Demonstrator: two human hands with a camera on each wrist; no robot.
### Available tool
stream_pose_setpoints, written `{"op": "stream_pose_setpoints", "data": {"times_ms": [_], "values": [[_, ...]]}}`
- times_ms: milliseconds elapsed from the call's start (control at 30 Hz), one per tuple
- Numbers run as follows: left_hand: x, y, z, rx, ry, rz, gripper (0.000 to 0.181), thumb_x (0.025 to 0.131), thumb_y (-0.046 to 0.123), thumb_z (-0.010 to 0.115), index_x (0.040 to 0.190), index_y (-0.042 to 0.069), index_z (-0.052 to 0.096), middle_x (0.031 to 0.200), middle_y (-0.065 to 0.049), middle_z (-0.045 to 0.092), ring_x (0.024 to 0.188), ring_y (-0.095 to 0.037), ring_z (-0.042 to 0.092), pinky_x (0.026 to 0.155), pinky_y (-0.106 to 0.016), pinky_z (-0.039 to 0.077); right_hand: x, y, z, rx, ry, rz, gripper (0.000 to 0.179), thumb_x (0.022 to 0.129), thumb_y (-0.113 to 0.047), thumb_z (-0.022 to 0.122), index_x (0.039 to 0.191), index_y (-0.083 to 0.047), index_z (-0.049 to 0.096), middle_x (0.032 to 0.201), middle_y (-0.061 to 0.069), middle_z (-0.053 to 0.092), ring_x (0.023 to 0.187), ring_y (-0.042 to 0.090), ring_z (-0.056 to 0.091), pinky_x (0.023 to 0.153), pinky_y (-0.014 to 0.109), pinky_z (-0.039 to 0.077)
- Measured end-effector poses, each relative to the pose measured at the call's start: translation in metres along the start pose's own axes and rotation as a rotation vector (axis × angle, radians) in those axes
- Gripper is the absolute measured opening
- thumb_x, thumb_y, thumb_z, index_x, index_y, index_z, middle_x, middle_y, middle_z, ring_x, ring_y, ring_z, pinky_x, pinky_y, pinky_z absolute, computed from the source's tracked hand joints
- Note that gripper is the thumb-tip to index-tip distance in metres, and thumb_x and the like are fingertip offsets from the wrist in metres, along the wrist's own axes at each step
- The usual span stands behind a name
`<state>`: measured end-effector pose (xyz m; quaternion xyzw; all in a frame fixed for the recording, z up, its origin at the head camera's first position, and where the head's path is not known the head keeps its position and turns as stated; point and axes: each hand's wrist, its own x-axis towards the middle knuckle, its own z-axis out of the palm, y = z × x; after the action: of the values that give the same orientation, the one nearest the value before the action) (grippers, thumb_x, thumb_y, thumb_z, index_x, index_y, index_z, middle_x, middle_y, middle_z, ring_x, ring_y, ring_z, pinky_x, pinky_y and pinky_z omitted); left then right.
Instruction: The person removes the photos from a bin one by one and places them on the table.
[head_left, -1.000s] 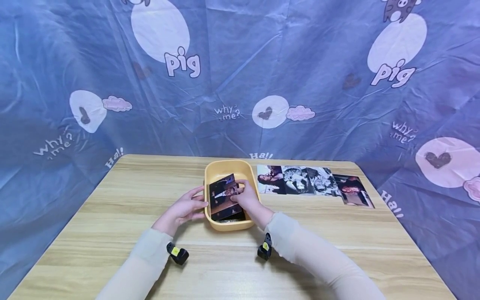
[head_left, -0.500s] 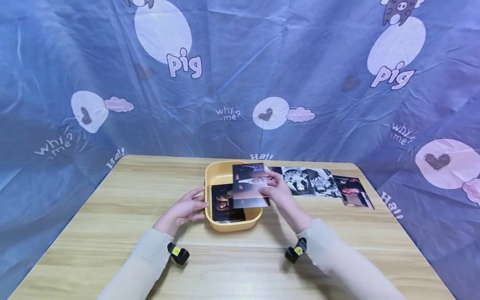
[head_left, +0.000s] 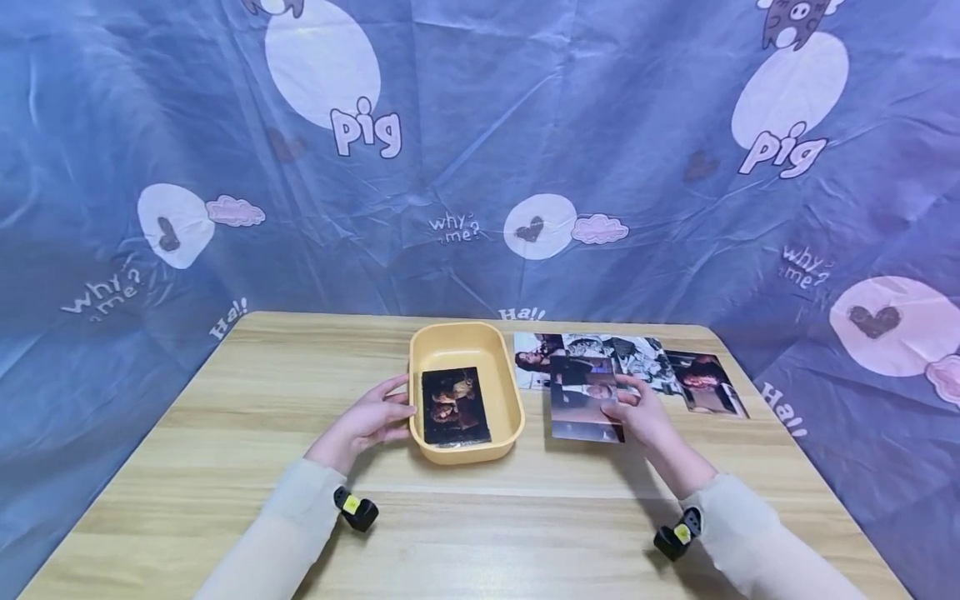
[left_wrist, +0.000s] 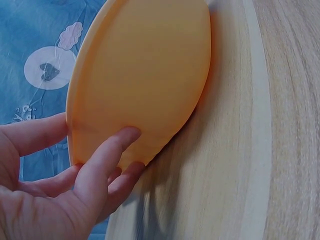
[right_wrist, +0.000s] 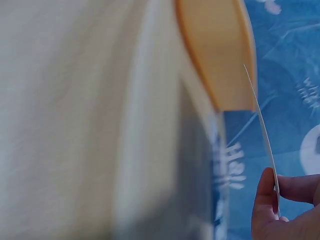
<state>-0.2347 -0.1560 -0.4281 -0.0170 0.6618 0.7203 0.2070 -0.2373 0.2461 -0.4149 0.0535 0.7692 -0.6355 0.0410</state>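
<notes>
– What's the right hand (head_left: pixel 648 419) holding?
– I see it pinching a photo (head_left: pixel 581 408) above the table (head_left: pixel 465 533), right of the yellow tray (head_left: pixel 467 353)
– Left hand (head_left: pixel 369 421)?
– I see relaxed fingers touching the tray's outer wall

right hand (right_wrist: pixel 287 225) pinches thin card (right_wrist: pixel 267 137), edge-on | yellow tub (right_wrist: pixel 217 55) beyond | blue cloth (right_wrist: pixel 282 65) behind

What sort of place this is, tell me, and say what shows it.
Probably an indoor recording corner set up for tabletop work: a creased, printed blue cloth hangs behind a wood-grain table, and the person wears two small black wrist cameras. The room beyond is hidden.
</notes>
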Motion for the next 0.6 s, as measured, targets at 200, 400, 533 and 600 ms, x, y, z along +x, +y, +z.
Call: {"op": "stream_pose_setpoints", "data": {"times_ms": [200, 400, 533, 600], "values": [[0.001, -0.001, -0.001, -0.002, -0.002, 0.009, 0.074, 0.092, -0.005, 0.051, 0.154, 0.004, 0.011, 0.154, -0.03, 0.022, 0.126, -0.044, 0.049, 0.088, -0.038, 0.059, -0.001, 0.02, 0.0, -0.11, -0.057, 0.041, 0.069, 0.084, 0.011, 0.06, 0.142, 0.014, 0.022, 0.084, -0.006, 0.064, 0.065, -0.002, 0.058, 0.061, 0.013, 0.053], [0.001, -0.002, -0.001, 0.01, -0.002, 0.009, 0.074, 0.092, -0.005, 0.051, 0.154, 0.004, 0.012, 0.154, -0.031, 0.023, 0.123, -0.041, 0.053, 0.085, -0.035, 0.061, -0.002, 0.031, 0.007, -0.078, -0.063, 0.081, 0.07, 0.081, 0.014, 0.062, 0.14, 0.015, 0.023, 0.086, -0.004, 0.066, 0.071, 0.005, 0.063, 0.062, 0.014, 0.055], [0.001, -0.003, -0.001, 0.005, 0.003, 0.011, 0.074, 0.092, -0.005, 0.051, 0.154, 0.004, 0.012, 0.153, -0.031, 0.024, 0.12, -0.038, 0.056, 0.083, -0.034, 0.061, -0.002, 0.034, 0.01, -0.079, -0.039, 0.095, 0.069, 0.082, 0.013, 0.062, 0.14, 0.014, 0.024, 0.088, 0.001, 0.066, 0.07, 0.007, 0.062, 0.063, 0.016, 0.055], [0.001, -0.004, -0.001, 0.005, 0.002, 0.014, 0.074, 0.092, -0.005, 0.052, 0.154, 0.004, 0.012, 0.153, -0.031, 0.024, 0.12, -0.038, 0.056, 0.083, -0.034, 0.061, -0.002, 0.034, 0.011, -0.083, -0.035, 0.095, 0.068, 0.082, 0.013, 0.061, 0.139, 0.014, 0.024, 0.092, 0.006, 0.067, 0.069, 0.004, 0.061, 0.063, 0.016, 0.056]]}}
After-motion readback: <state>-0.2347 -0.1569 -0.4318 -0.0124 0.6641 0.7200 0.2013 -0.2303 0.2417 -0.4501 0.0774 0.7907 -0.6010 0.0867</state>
